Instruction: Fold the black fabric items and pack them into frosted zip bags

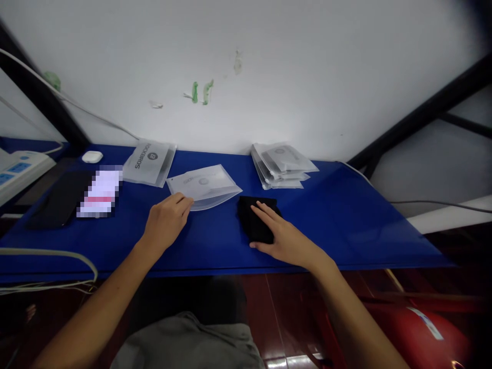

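Observation:
On the blue tabletop, my left hand (169, 218) pinches the near left edge of a frosted zip bag (207, 184), whose long near side gapes a little. To the right, a folded black cloth (251, 218) lies flat, and my right hand (279, 228) rests over its right part with fingers stretched out and thumb along the near edge. Another frosted bag (149, 161) printed ROCKBROS lies behind and to the left. At the back right sits a stack of several similar bags (282, 161).
A phone with a blurred lit screen (100, 192), a dark flat object (61, 197), a white earbud case (92, 157) and a white power strip (25, 171) occupy the left side. A white wall (307, 66) borders the table's back. A red stool (418, 333) stands at lower right.

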Demonstrator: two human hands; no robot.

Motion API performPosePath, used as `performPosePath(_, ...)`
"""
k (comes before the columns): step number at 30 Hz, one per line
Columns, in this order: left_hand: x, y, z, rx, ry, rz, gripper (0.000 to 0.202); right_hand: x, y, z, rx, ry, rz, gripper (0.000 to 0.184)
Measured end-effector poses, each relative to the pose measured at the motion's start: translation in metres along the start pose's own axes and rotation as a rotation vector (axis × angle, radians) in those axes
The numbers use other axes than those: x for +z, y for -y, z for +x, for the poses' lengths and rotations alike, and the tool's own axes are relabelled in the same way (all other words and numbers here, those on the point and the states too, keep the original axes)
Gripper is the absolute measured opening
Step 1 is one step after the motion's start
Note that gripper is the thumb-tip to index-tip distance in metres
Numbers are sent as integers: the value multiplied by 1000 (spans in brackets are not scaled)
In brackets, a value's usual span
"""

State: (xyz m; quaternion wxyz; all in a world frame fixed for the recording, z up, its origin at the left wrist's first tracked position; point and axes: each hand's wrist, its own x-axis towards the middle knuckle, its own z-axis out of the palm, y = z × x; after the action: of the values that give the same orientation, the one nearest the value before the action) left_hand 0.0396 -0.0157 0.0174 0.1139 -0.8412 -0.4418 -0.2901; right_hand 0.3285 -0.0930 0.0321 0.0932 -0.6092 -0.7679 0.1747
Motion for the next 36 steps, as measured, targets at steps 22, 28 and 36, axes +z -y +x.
performPosePath(22,-3,-3,3,20,-23,44,23,24,-7,22,-112,-328,-370,76)
performPosePath(28,-4,0,4,8,-29,34,23,24,-17,25,-179,-290,-353,85)
performPosePath(36,-9,1,9,-50,18,-23,23,22,-5,6,-352,-343,-328,87)
